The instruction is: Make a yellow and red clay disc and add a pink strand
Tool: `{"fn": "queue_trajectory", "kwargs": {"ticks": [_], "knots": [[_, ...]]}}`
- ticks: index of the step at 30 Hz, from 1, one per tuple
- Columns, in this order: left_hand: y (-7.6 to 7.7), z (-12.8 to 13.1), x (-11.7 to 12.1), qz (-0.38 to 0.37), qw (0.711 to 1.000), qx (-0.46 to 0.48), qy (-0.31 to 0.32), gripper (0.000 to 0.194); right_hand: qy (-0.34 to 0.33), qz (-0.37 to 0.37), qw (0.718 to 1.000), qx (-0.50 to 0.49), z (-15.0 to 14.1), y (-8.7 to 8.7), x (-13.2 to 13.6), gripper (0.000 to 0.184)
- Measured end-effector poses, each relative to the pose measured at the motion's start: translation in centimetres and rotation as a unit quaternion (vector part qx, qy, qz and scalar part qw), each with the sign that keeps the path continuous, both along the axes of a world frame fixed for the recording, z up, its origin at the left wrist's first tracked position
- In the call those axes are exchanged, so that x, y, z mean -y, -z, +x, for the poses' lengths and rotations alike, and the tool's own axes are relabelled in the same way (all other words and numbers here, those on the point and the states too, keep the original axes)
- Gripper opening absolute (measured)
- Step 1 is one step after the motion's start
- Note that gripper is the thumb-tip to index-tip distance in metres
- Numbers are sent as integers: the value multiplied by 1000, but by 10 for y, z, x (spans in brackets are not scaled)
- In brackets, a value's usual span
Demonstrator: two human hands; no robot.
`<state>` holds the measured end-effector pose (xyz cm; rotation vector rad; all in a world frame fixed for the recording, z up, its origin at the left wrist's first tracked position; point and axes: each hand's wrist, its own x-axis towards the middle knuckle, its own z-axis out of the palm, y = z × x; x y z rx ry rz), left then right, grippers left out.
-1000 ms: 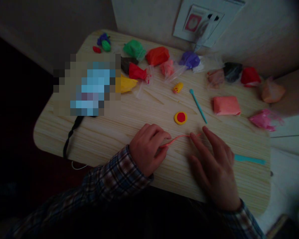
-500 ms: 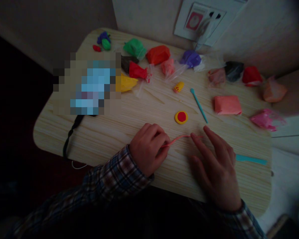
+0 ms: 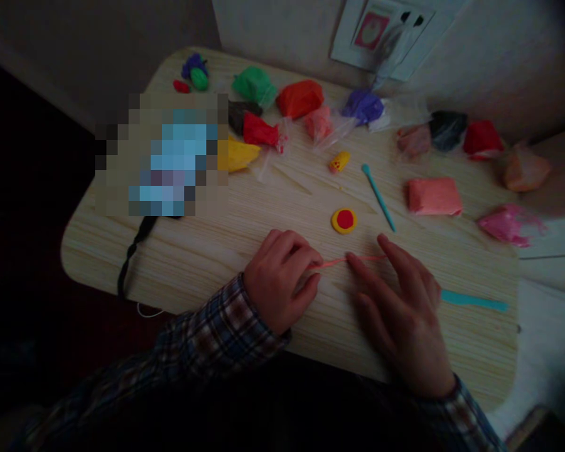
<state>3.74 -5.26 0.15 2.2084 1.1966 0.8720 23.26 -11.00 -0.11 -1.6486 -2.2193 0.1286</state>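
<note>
A thin pink clay strand (image 3: 335, 262) lies on the light wooden table (image 3: 207, 251). My left hand (image 3: 280, 285) is curled, and its thumb and fingers pinch the strand's left end. My right hand (image 3: 400, 314) lies flat with its fingers stretched out, and the index fingertip presses on the strand near its right part. Just beyond the strand sits a yellow clay disc with a red centre (image 3: 343, 220). A teal modelling stick (image 3: 379, 199) lies right of the disc.
Bagged lumps of clay in green (image 3: 254, 86), red-orange (image 3: 300, 98), purple (image 3: 363, 105), black (image 3: 447, 129) and pink (image 3: 506, 224) line the table's far side. A pink block (image 3: 434, 196), a small yellow piece (image 3: 339, 161) and a teal tool (image 3: 473, 302) lie nearby. A dark cord (image 3: 132, 254) hangs at left.
My right hand's fingers have slid a little to the left along the strand. The strand now lies straighter. My left hand has held its pinch in place.
</note>
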Motion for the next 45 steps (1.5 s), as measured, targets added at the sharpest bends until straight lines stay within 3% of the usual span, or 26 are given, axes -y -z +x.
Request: {"fn": "queue_trajectory", "kwargs": {"ticks": [8,21,28,34,45], "knots": [[1,0,0,1,1000,3,-7,17,-1,4,1000,-4,1,-1,1,39],[7,1,1,-4,1000,11,-12,15,16,0,1000,5,0,1,0,41],[5,1,0,-9,1000,3,-2,16,-22,-2,1000,1,-1,0,0,48],[1,0,0,-19,1000,-10,-2,17,-38,0,999,1,0,0,1,39],[1,1,0,-21,1000,-16,-5,17,-31,-6,999,-4,-1,0,-1,39]]}}
